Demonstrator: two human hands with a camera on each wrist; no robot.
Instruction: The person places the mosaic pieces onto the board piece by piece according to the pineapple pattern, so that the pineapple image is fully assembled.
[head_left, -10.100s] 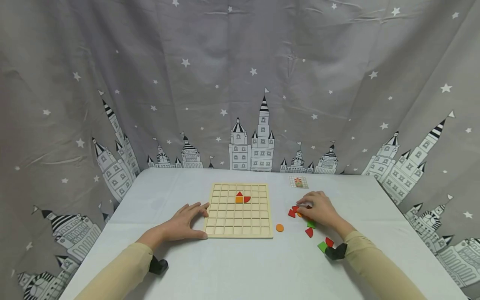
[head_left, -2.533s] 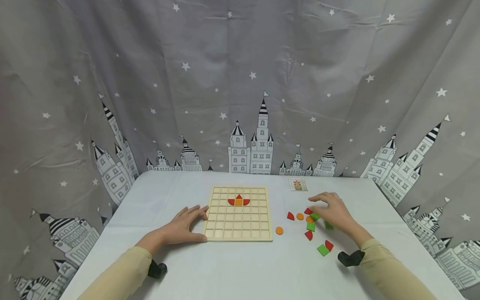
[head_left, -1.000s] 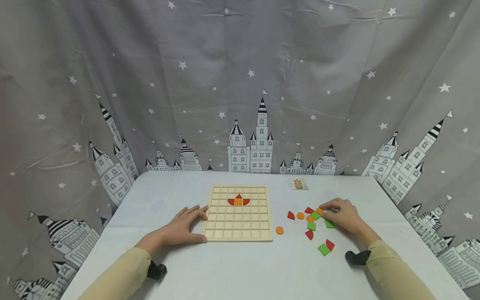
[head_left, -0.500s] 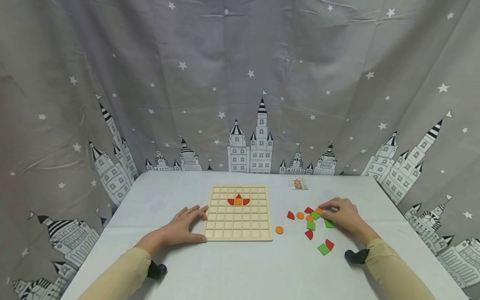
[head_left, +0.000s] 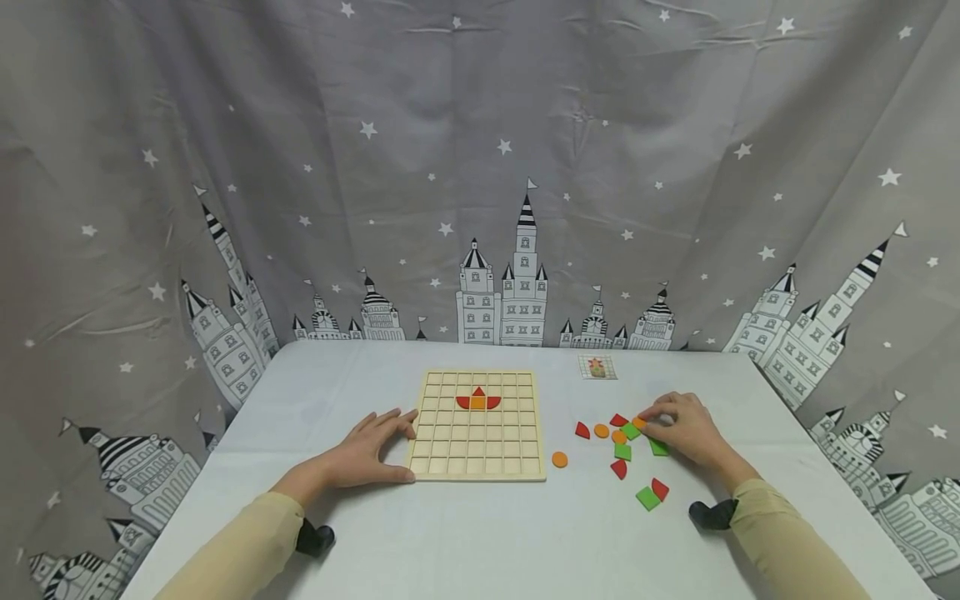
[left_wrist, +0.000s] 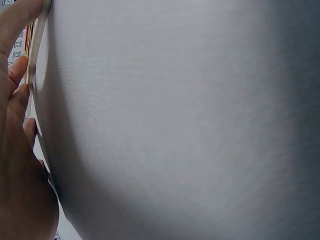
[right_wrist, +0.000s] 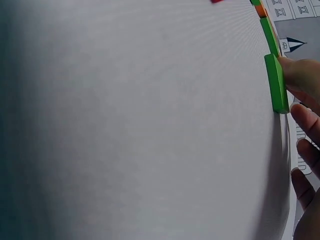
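Note:
In the head view my left hand [head_left: 367, 450] rests at the left side of a pale wooden grid board [head_left: 476, 442], thumb by its near corner and fingertips along the edge. On the board sit an orange square [head_left: 477, 403], a red triangle [head_left: 478, 392] above it and red quarter-circles [head_left: 493, 402] on both sides. My right hand [head_left: 686, 429] is over the loose pieces, index finger and thumb pinching an orange disc [head_left: 639, 422]. A green square [head_left: 659, 448] lies just under the thumb; the right wrist view shows this green block [right_wrist: 276, 85] beside the fingers.
Several loose pieces lie right of the board: red quarter-circles [head_left: 618, 469], orange discs [head_left: 559, 459] and green squares [head_left: 648, 498]. A small picture card [head_left: 597, 367] lies behind them on the white tablecloth [head_left: 480, 542]. A grey castle-print curtain [head_left: 375, 208] hangs at the back.
Since the oldest frame, a red quarter-circle has been added left of the orange square. My right hand has shifted right to the orange disc and stayed there; my left hand has hardly moved.

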